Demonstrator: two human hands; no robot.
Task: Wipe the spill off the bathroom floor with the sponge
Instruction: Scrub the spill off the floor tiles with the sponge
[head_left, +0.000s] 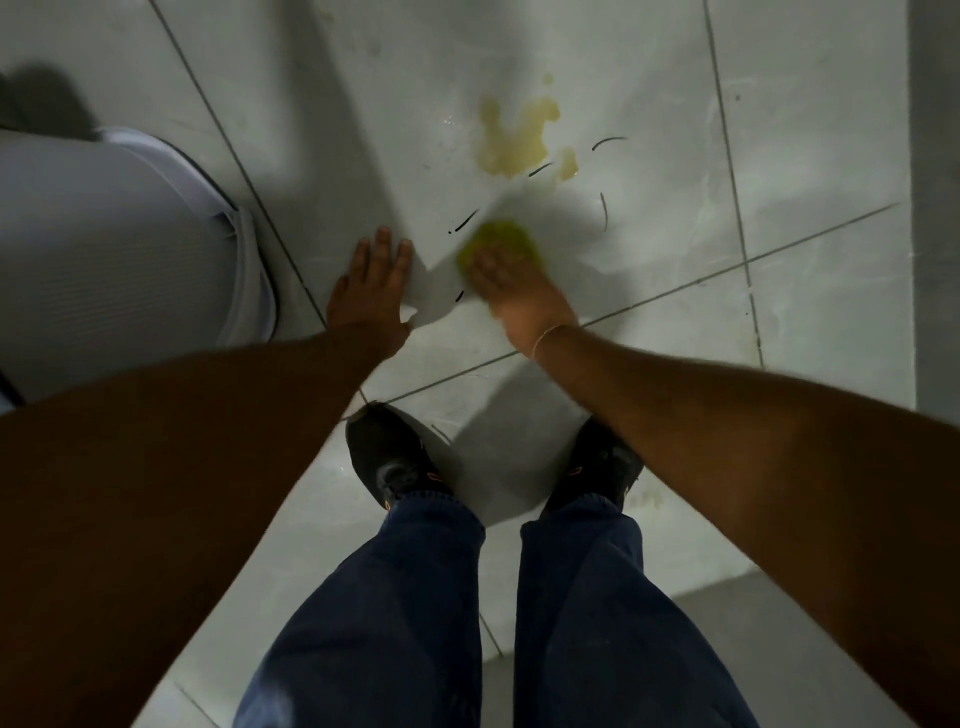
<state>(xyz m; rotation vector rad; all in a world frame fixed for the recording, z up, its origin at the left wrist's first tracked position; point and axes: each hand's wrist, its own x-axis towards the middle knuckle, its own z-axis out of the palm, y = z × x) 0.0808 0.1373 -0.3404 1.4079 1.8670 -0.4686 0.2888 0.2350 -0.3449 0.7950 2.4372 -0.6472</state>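
At far left stands a pale grey ribbed plastic bin or basket (119, 249) with a rounded rim, clear of the working area. Just right of it the left hand (370, 291) lies released, palm down and fingers spread, flat on the white glazed floor tiles (810, 156), apparently bracing the crouched body. Next across, the right hand (519, 296) presses down on the yellow-green soft sponge (501, 241), fingers curled over its rear edge; hand and sponge are motion-blurred, so the exact hold cannot be made out beyond that. The sponge sits on the tile just short of the yellowish, irregular liquid spill (514, 140), not yet touching its main pool; a smaller drop lies to the pool's right. Several short dark curved marks ring the area. Judgement: wiping is in hand but the pool appears largely intact; the next move calls for pushing the sponge forward through the puddle, then sweeping right to collect the outlying drop
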